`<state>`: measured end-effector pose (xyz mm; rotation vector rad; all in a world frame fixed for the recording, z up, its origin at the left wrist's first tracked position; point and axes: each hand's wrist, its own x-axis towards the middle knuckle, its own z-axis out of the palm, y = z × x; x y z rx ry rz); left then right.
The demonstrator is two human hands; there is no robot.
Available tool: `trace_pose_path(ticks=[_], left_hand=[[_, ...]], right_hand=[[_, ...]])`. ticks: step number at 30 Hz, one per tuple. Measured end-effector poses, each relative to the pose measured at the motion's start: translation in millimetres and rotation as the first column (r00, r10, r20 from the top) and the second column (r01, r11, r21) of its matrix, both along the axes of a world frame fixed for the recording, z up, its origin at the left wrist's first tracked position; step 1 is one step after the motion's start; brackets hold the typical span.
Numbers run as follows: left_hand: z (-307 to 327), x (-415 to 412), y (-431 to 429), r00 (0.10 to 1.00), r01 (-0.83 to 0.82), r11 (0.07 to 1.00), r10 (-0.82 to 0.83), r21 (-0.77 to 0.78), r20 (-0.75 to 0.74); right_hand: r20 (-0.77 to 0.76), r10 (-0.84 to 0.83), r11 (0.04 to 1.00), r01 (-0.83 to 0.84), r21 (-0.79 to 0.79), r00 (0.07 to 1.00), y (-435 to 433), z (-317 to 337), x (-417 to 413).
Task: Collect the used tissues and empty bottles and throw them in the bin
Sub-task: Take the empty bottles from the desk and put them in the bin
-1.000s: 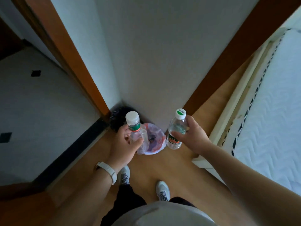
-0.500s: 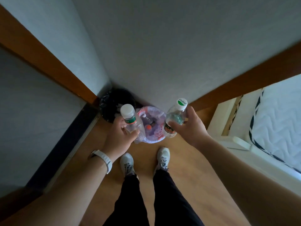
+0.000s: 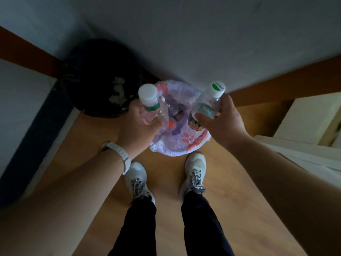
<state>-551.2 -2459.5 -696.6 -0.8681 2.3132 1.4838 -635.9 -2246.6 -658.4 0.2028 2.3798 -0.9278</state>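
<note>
Head view: left hand (image 3: 137, 124) and right hand (image 3: 224, 120) each clench an upright clear plastic white-capped bottle, left (image 3: 152, 106), right (image 3: 205, 108), above the plastic-lined bin (image 3: 186, 145), arms extended.

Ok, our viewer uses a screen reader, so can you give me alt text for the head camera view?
Seen from above, a person's left hand and right hand each hold a capped clear plastic bottle over a small bin lined with a pale printed bag, bottles already inside. A black-bagged bin sits in the corner beside it; white sneakers stand on the wood floor.
</note>
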Motion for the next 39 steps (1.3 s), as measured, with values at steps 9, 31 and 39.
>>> trace_pose_path(ticks=[9, 31, 39], left_hand=[[-115.8, -9.3, 16.1, 0.986, 0.122, 0.946, -0.149, -0.3, -0.069], [153.1, 9.3, -17.8, 0.776, 0.518, 0.667, -0.63, -0.535, -0.033], [317.1, 20.5, -30.2, 0.625, 0.552, 0.433, -0.78, -0.712, 0.01]], right_hand=[[0.038, 0.068, 0.997, -0.069, 0.036, 0.997, -3.0, -141.6, 15.1], [-0.133, 0.531, 0.827, -0.479, 0.293, 0.837, 2.8, 125.2, 29.6], [-0.26, 0.627, 0.752, -0.485, 0.446, 0.734, -9.5, 296.1, 62.0]])
